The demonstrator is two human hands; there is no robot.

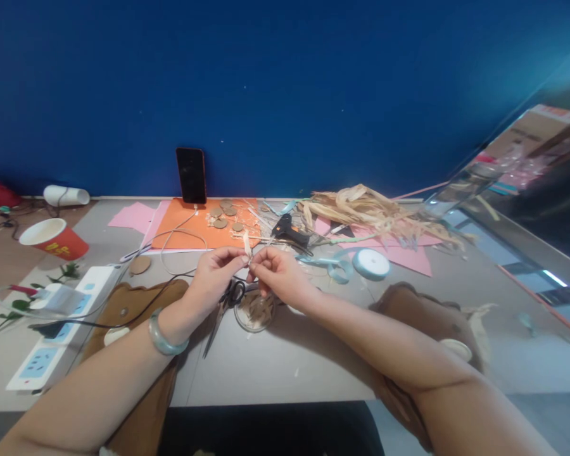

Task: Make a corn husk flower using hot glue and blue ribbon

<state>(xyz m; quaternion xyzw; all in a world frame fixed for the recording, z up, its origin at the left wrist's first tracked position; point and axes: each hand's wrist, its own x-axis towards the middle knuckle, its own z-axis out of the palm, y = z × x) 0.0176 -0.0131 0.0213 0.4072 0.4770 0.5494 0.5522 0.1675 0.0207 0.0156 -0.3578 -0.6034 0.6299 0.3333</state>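
Note:
My left hand and my right hand meet over the middle of the table, both closed in a pinch. Between their fingertips is a small pale piece of dried corn husk, its upper end sticking up. Below the hands stands a round, clear dish with light husk scraps in it. A pair of black-handled scissors lies beside the dish, blades towards me. Just behind my right hand rests a black glue gun. The lower end of the held piece is hidden by my fingers.
Dried corn husks are heaped at the back right, near a light-blue ribbon spool. Cardboard discs lie on orange paper. A phone leans on the blue wall. On the left are a paper cup and a power strip with cables.

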